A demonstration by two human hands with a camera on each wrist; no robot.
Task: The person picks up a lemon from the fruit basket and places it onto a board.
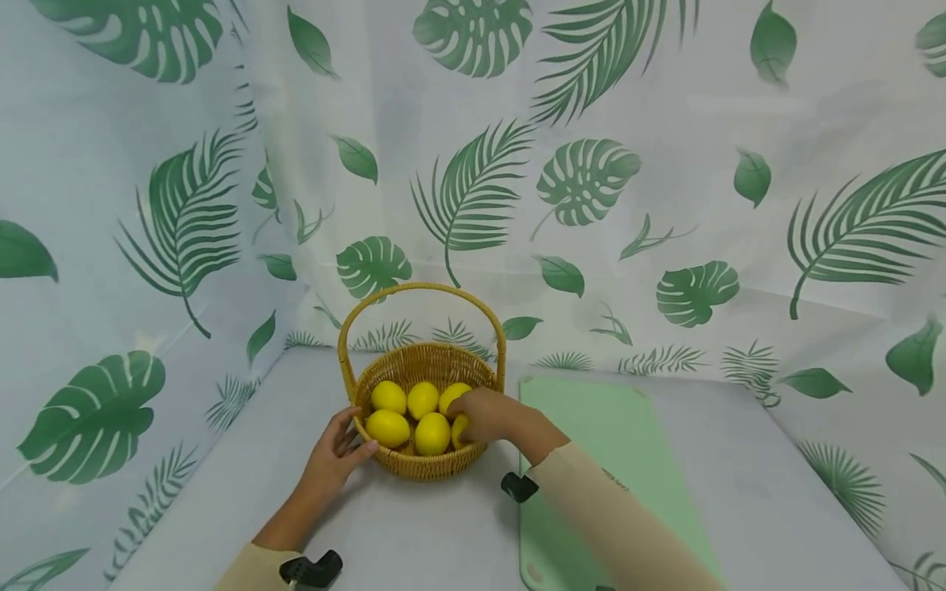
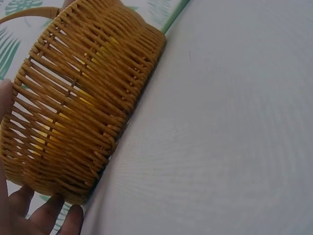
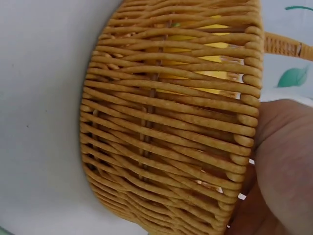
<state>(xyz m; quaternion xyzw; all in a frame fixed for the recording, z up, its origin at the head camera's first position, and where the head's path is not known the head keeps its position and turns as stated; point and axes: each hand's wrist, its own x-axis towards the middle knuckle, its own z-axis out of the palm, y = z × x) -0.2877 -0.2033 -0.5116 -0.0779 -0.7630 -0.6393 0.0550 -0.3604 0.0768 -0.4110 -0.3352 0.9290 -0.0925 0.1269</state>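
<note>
Step in hand, my read: handling the lemons (image 1: 432, 433) inside the wicker basket (image 1: 429, 468), one hand bracing, one working. At least six lemons sit in it, on the table (image 1: 746, 492) left of the green board (image 1: 591, 427). Left hand (image 1: 336, 455) grasps the basket's left side, thumb by the near rim. Right hand (image 1: 484, 414) dips over the right rim onto the near-right lemon — fingertips hidden, so can't tell if it's clasping or released. Adding or removing — can't tell either. Next move likely calls for a lift clear of the rim, basket held steady.
</note>
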